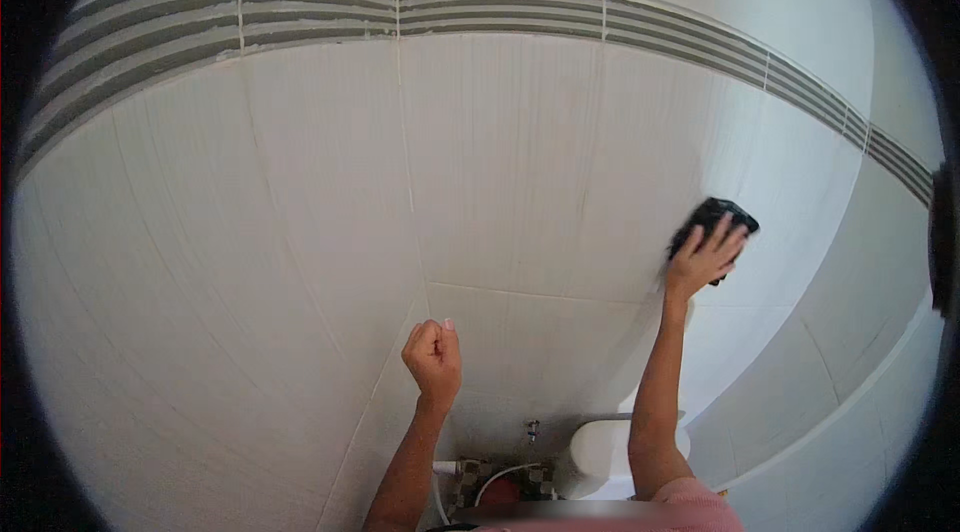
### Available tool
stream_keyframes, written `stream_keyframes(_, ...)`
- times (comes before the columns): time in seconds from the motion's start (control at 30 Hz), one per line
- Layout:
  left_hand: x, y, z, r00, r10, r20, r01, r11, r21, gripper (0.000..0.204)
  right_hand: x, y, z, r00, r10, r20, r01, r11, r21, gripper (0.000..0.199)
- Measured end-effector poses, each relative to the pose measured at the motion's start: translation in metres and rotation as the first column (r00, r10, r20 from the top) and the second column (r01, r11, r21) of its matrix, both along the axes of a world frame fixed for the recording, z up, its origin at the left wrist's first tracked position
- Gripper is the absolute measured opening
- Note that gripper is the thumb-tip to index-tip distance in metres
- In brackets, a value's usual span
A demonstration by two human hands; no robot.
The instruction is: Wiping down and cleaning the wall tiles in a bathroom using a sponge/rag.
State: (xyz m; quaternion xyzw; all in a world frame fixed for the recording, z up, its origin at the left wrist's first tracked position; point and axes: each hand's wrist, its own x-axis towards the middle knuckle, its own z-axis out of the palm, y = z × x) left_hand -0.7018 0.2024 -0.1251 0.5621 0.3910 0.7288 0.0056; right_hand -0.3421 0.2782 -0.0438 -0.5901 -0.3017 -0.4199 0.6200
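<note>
**Head view: right hand pressing dark cloth to tiled wall**

Head camera is showing a dark cloth (716, 216) being held flat against the white wall tile (500, 162), right of centre, below the grey striped border band (500, 12). Right hand (706, 260) is covering the cloth's lower part, fingers spread wide over it and pressing it to the wall, not curled around it. Right arm is reaching up steeply from the lower edge, nearly straight, wrist bent back a little.

Left hand (433, 357) is hanging in the air near the corner grout line, fingers curled tight into a fist, holding nothing visible, apparently not touching the wall. Left forearm is rising from the bottom edge.

Below, a white toilet cistern (598, 452) is sitting just beside the right forearm, with a small wall valve (532, 427) and a white hose (500, 477) to its left.

Risk, as judged: with only flat-finger pressure on it, the cloth could be slipping out and dropping behind the cistern; the stretched reach could also be costing balance, with the left hand bracing on nothing.
</note>
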Motion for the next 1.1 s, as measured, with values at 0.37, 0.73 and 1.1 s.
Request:
stream_keyframes(0.37,0.053,0.036,0.031,0.944,-0.321,-0.081,0.328,0.940,0.099,0.043,-0.146,0.033,0.064,0.818,0.306,0.486,-0.182,0.941,-0.287,0.062)
stream_keyframes(0.73,0.098,0.052,0.058,0.860,-0.372,-0.350,0.343,0.928,-0.143,0.036,0.042,-0.008,0.145,0.838,0.075,0.540,0.000,0.990,-0.138,0.055)
stream_keyframes(1.1,0.112,0.038,0.059,0.834,-0.180,-0.522,0.184,0.982,-0.045,0.035,0.198,-0.034,0.068,0.910,-0.045,-0.411,0.082,0.994,0.074,0.055)
